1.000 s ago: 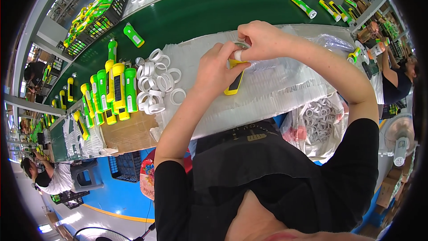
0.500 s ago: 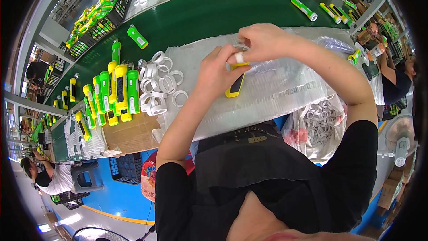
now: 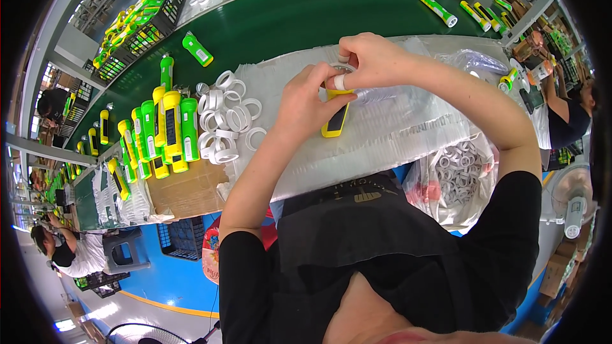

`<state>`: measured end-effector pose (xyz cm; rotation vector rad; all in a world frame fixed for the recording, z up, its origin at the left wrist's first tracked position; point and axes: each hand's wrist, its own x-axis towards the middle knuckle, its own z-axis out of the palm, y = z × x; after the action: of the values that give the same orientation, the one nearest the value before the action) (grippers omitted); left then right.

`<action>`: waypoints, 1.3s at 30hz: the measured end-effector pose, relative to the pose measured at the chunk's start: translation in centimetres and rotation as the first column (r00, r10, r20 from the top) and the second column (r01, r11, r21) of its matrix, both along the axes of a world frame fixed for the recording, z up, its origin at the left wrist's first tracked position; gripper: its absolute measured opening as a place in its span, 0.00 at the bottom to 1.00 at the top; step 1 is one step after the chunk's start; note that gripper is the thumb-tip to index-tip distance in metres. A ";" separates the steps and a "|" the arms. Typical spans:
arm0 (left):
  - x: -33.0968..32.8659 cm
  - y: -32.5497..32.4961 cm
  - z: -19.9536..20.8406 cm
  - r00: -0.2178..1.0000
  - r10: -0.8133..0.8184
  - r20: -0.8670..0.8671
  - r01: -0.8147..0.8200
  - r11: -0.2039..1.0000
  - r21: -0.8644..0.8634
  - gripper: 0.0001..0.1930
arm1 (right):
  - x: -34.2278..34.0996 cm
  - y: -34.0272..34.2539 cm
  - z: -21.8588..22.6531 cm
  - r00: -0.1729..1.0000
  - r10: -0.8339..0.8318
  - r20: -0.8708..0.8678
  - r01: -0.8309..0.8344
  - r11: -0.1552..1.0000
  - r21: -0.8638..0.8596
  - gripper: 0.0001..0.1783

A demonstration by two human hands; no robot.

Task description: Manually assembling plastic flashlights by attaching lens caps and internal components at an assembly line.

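Observation:
A yellow flashlight [image 3: 334, 127] with a dark panel stands tilted on the covered worktable, its head up between my hands. My left hand [image 3: 307, 99] is closed round the head end, thumb across its near side. At the top of the head, my right hand [image 3: 373, 62] pinches with bent fingers at a pale round rim [image 3: 345, 66], which looks like a white ring; the fingers partly hide it. A white wrap shows on one right-hand finger. Left of my hands lies a pile of loose white rings [image 3: 237, 118], beside several green and yellow flashlights [image 3: 171, 121].
A green conveyor belt [image 3: 287, 9] runs behind the worktable, carrying flashlights [image 3: 437, 10] at the far right. A black crate [image 3: 167, 16] of flashlights stands far left. By my right side hangs a bag of white rings [image 3: 454, 178]. Clear plastic [image 3: 475, 60] lies right. Other people sit either side.
Both hands stay at the flashlight's head, with the right fingers shifted slightly. The flashlights on the belt at the far right have drifted a little to the right.

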<state>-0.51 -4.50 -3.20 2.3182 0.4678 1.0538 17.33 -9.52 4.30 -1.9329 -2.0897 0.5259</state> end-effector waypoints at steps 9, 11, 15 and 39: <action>-0.1 -0.3 -0.1 0.999 0.041 -0.025 -0.040 0.998 0.047 0.20 | -0.2 -0.2 -0.9 0.992 0.123 -0.037 -0.117 0.983 0.140 0.27; 0.4 -0.2 -0.4 0.999 0.046 -0.001 -0.046 0.996 0.075 0.20 | -0.9 -0.3 -0.8 0.994 -0.102 0.044 0.101 0.995 0.025 0.28; 0.6 -0.3 -0.8 0.998 0.052 0.036 -0.056 0.991 0.120 0.20 | -0.8 -0.1 -0.5 0.981 -0.156 0.118 0.161 0.986 -0.034 0.31; 0.3 -0.3 -0.9 0.996 0.086 0.018 -0.086 0.996 0.007 0.22 | 0.8 0.3 -1.6 0.998 0.054 -0.025 -0.047 0.978 0.205 0.29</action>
<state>-0.23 -4.82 -4.07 2.3122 0.5622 1.1175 18.14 -9.21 2.74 -1.7505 -2.0878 0.3329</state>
